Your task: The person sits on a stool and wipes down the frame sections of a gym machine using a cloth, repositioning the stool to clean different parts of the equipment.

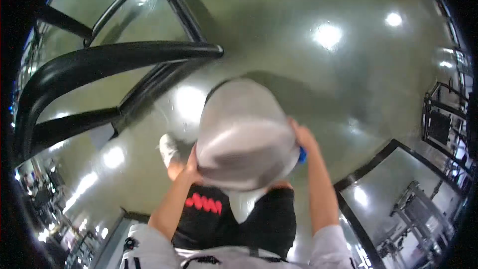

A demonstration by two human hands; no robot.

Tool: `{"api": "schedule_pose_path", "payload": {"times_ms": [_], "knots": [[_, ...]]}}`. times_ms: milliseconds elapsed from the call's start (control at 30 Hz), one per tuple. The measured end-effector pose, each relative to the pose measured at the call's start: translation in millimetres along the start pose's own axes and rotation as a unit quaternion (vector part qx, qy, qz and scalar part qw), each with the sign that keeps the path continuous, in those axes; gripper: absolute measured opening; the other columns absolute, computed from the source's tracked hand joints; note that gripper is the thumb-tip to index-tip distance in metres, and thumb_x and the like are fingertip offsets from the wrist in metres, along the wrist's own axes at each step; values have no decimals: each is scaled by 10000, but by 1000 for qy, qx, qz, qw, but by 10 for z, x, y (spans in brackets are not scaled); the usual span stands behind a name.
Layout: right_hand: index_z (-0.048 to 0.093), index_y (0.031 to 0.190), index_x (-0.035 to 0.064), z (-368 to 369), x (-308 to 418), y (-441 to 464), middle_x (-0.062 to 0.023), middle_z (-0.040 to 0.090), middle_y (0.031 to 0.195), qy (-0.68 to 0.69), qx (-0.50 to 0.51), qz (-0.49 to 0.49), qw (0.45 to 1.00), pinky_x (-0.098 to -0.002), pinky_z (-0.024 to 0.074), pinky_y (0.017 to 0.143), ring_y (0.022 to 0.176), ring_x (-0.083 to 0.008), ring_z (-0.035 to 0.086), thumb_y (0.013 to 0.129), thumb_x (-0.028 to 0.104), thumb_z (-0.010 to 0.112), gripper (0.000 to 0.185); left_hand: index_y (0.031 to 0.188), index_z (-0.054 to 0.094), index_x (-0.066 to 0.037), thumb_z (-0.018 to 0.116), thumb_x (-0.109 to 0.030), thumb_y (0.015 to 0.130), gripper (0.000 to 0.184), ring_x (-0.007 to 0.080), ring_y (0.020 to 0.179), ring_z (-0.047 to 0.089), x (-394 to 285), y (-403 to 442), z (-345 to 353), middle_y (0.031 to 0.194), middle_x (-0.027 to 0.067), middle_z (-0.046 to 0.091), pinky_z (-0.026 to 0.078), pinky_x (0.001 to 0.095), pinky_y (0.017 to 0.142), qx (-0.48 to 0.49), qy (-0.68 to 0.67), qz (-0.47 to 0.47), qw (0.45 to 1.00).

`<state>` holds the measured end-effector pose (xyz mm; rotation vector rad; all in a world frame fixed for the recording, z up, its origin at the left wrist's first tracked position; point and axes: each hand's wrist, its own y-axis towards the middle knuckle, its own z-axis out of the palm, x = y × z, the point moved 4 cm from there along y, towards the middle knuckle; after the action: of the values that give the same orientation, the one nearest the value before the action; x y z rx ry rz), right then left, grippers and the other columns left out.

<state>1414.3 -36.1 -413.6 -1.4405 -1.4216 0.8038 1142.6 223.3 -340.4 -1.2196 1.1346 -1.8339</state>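
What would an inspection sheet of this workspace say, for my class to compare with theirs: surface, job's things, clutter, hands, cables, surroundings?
Surface: shiny grey-green floor, with bright light reflections.
Job's things: grey rounded object, held above the floor; blurred, exact kind unclear.
Clutter: small blue item by the right hand; kind unclear.
Hands: left hand and right hand hold opposite sides of the grey rounded object.
Cables: nothing seen.
Surroundings: large black frame at upper left; dark metal frame at the right edge.
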Motion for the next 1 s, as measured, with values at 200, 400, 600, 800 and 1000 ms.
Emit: {"api": "schedule_pose_path", "payload": {"times_ms": [200, 400, 600, 800, 1000], "knots": [[642, 1077, 79, -2239, 755, 11, -246, 578, 1115, -131, -112, -33, 984, -460, 381, 929, 1068, -397, 539, 752, 751, 271, 834, 1409, 281, -202, 272, -631, 858, 698, 302, 1351, 188, 65, 371, 1238, 1474, 65, 233, 147, 605, 1034, 23, -92, 83, 992], [573, 1193, 222, -3815, 1839, -235, -224, 542, 1196, -192, -155, -108, 963, -457, 341, 977, 1156, -370, 484, 721, 767, 275, 780, 1425, 225, -165, 198, -645, 864, 739, 331, 1352, 163, -424, -47, 2697, 1486, 104, 184, 110, 692, 971, 5, 46, 125, 991], [583, 1176, 212, -4846, 2872, 548, -236, 572, 1139, -318, -69, -110, 939, -422, 366, 942, 1103, -366, 520, 760, 733, 286, 730, 1442, 174, -174, 196, -719, 802, 840, 366, 1369, 68, -930, -259, 3737, 1498, 91, 152, -35, 662, 992, 55, -67, 55, 995], [631, 1081, -1, -5272, 4477, 731, -226, 580, 1135, -350, -18, -100, 931, -373, 357, 948, 1094, -350, 524, 706, 751, 416, 867, 1440, 184, -168, 201, -724, 791, 854, 355, 1367, 82, -1397, -560, 4577, 1507, 90, 117, -62, 644, 996, 174, -222, 102, 954], [583, 1177, 106, -5592, 5859, 1427, -231, 528, 1210, -500, -54, -166, 848, -452, 352, 972, 1142, -384, 492, 768, 691, 355, 749, 1437, 195, -184, 202, -712, 801, 828, 383, 1355, 110, -2392, -571, 5028, 1499, 103, 144, -12, 648, 997, 141, -224, 144, 954]]}}
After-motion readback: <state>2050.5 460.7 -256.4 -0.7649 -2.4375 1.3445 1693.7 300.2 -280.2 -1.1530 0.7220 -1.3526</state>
